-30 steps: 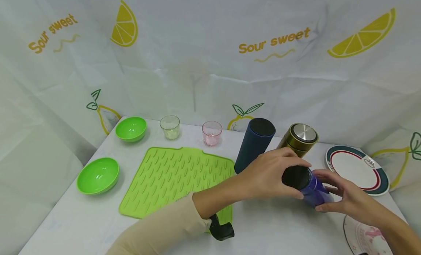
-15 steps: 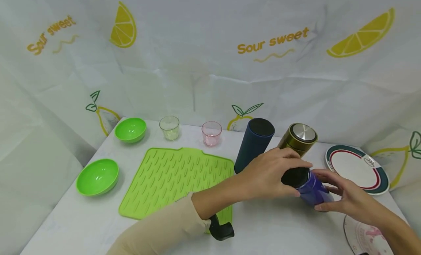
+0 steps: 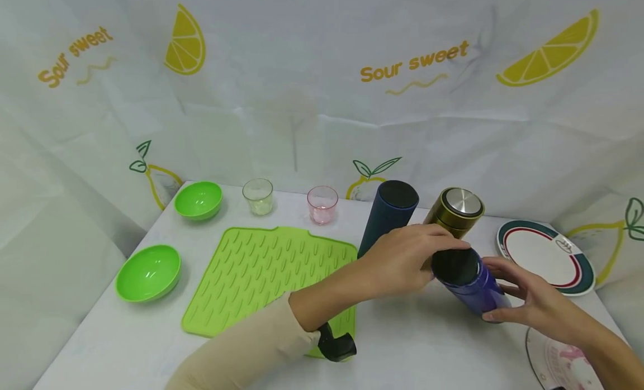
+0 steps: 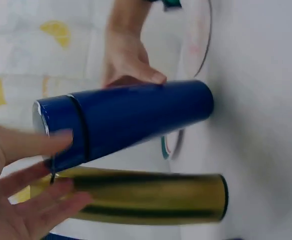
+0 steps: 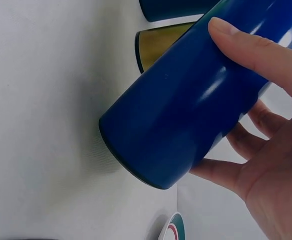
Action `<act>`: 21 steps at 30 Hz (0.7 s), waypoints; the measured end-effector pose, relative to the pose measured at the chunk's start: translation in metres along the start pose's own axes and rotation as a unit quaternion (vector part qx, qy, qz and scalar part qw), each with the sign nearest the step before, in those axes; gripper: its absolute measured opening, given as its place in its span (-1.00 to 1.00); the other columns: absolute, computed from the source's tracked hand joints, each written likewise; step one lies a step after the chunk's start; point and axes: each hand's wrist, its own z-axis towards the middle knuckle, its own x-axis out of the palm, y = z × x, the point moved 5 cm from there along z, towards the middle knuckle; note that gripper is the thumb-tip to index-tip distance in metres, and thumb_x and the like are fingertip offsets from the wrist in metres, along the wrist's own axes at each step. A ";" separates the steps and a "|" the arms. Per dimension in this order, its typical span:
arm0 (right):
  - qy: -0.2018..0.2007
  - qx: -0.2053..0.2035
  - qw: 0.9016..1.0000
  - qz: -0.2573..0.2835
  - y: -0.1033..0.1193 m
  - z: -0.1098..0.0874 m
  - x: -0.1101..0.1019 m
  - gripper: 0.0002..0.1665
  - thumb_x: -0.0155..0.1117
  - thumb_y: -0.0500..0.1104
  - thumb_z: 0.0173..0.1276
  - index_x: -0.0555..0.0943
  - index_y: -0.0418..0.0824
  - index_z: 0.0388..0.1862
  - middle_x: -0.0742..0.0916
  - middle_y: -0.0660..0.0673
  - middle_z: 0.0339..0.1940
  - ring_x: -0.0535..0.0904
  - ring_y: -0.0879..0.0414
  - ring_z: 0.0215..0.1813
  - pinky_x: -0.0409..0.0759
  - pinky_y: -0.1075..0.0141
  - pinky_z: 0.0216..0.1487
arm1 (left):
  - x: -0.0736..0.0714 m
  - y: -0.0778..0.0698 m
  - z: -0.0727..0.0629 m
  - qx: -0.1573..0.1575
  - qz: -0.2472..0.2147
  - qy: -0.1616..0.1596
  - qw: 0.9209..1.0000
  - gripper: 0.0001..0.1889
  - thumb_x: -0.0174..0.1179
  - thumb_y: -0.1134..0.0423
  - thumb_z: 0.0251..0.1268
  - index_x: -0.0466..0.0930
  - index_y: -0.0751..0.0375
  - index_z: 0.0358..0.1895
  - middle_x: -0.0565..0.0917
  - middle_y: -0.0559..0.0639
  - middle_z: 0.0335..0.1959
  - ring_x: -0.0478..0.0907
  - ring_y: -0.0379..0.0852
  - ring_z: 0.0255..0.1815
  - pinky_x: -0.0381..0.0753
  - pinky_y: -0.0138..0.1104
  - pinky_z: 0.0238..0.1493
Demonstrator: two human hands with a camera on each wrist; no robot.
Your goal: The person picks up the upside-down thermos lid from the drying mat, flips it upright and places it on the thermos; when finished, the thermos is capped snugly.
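Note:
My right hand (image 3: pixel 533 300) grips the lower side of a glossy blue thermos flask (image 3: pixel 475 292) with a black top. Its thumb lies along one side in the right wrist view, the fingers round the other. My left hand (image 3: pixel 402 261) is at the flask's top, its fingers fairly straight and spread beside the lid end (image 4: pixel 63 120) in the left wrist view; whether they touch it is hard to tell. A gold thermos flask (image 3: pixel 455 211) with a steel lid stands just behind. Next to it is a dark blue flask (image 3: pixel 389 211), partly hidden by my left hand.
A green drying mat (image 3: pixel 271 272) lies mid-table, with two green bowls (image 3: pixel 198 200) to its left. Behind it stand a greenish glass (image 3: pixel 259 197) and a pink glass (image 3: pixel 322 204). On the right are a rimmed plate (image 3: pixel 543 256) and a pink-patterned plate (image 3: pixel 558 359).
My left hand has loosened from the blue flask's top and drawn slightly left, so more of the top shows. My right hand keeps its grip at about the same place.

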 end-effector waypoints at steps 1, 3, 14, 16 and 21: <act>-0.002 -0.005 1.000 0.000 0.001 0.000 0.000 0.03 0.64 -0.47 -0.11 0.39 -0.30 0.40 0.54 0.38 0.27 0.43 0.66 0.25 0.47 0.77 0.08 | 0.000 0.000 0.000 -0.001 0.002 0.009 1.000 -0.27 0.47 0.05 0.19 0.42 -0.22 0.47 0.55 -0.27 0.33 0.53 -0.37 0.22 0.52 -0.59 0.10; -0.007 -0.013 1.000 -0.003 0.002 0.000 0.001 0.04 0.65 -0.47 -0.14 0.40 -0.31 0.38 0.55 0.38 0.27 0.43 0.67 0.26 0.46 0.78 0.09 | 0.002 -0.001 0.000 -0.012 0.015 0.017 1.000 -0.23 0.45 -0.13 0.18 0.38 -0.26 0.48 0.53 -0.28 0.33 0.55 -0.38 0.19 0.55 -0.59 0.02; -0.003 -0.003 1.000 -0.027 0.001 0.002 0.002 0.05 0.69 -0.39 -0.14 0.41 -0.27 0.39 0.50 0.47 0.30 0.36 0.73 0.27 0.48 0.77 0.05 | 0.004 -0.006 0.003 0.057 -0.005 0.023 0.998 -0.35 0.49 0.16 0.19 0.53 -0.20 0.38 0.52 -0.23 0.40 0.45 -0.30 0.39 0.40 -0.55 0.38; -0.003 0.003 0.999 -0.032 0.000 0.001 0.002 0.06 0.69 -0.38 -0.14 0.41 -0.25 0.40 0.49 0.48 0.30 0.35 0.74 0.26 0.49 0.77 0.04 | 0.004 -0.007 0.003 0.054 0.001 0.024 0.998 -0.31 0.51 0.10 0.17 0.49 -0.21 0.41 0.49 -0.23 0.43 0.42 -0.28 0.42 0.39 -0.52 0.41; 0.003 0.018 0.999 -0.034 -0.001 0.003 0.001 0.05 0.69 -0.37 -0.12 0.40 -0.23 0.40 0.49 0.49 0.27 0.36 0.74 0.23 0.53 0.73 0.00 | 0.006 -0.003 0.002 -0.019 0.017 -0.015 1.000 -0.20 0.41 -0.36 0.08 0.48 -0.18 0.39 0.60 -0.20 0.21 0.56 -0.36 0.12 0.55 -0.62 0.02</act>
